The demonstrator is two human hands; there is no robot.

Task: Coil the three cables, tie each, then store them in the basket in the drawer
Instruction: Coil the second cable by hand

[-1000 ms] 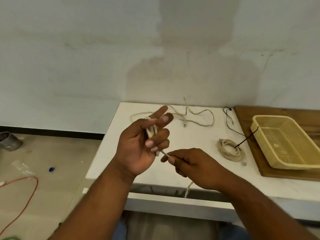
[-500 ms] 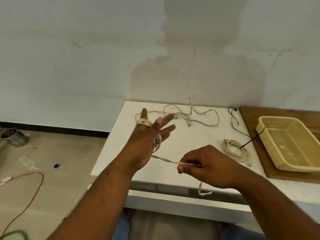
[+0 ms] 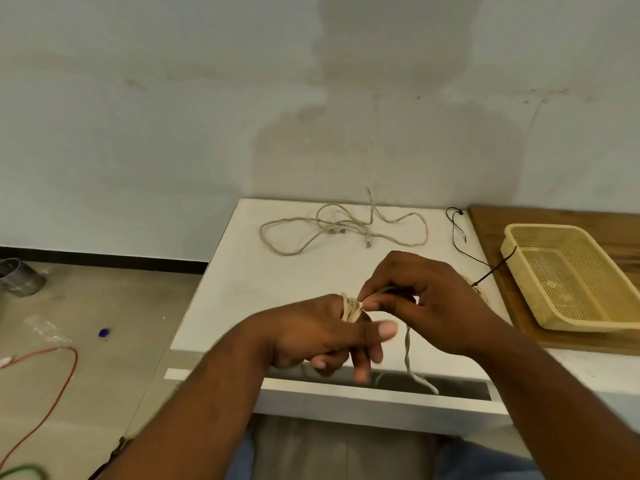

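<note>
While left hand [image 3: 311,332] wears cable [image 3: 350,308] loops (fingers curled), right hand [image 3: 420,303] grip pinches cable, tail hanging

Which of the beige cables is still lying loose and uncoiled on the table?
The loose cable at the table's far edge, sprawled in open loops; the other cable is wound around the left hand.

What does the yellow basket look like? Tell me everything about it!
The yellow basket is a shallow rectangular tray that looks like plastic, with mesh-like walls and floor and a thicker smooth rim. It sits upright and open on a brown wooden board at the right of the white table, its far right end cut off by the picture's edge. It looks empty. A thin black cord runs up to its near-left corner. Neither hand touches it.
</note>
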